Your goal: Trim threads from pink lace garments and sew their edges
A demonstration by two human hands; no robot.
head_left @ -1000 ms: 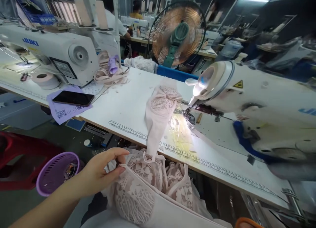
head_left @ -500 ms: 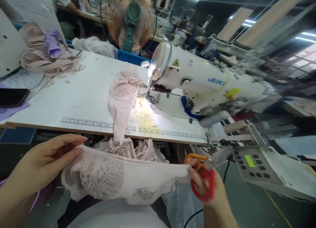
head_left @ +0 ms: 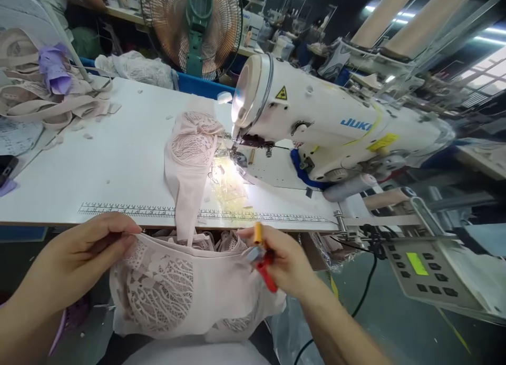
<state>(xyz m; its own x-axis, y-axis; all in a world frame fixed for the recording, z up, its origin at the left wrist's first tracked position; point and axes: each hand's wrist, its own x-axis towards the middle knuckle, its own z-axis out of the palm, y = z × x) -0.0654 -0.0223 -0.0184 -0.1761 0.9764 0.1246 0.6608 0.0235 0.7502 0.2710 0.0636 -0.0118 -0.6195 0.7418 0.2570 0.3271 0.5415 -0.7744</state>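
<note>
My left hand (head_left: 79,259) pinches the upper left edge of a pale pink lace garment (head_left: 177,291) held over my lap. My right hand (head_left: 282,262) is closed round red and orange scissors (head_left: 263,257), with the blades at the garment's upper right edge. Another pink lace piece (head_left: 190,159) lies on the white table (head_left: 118,159) and hangs over its front edge, reaching toward the needle of the white sewing machine (head_left: 316,122).
A printed ruler strip (head_left: 138,211) runs along the table's front edge. Pink and purple fabric scraps (head_left: 43,91) are heaped at the far left. A fan (head_left: 193,28) stands behind the table. A grey control panel (head_left: 427,270) sits at the right.
My right hand with the scissors has moved left and up to the garment's top edge. My left hand keeps its pinch. The view has shifted slightly left.
</note>
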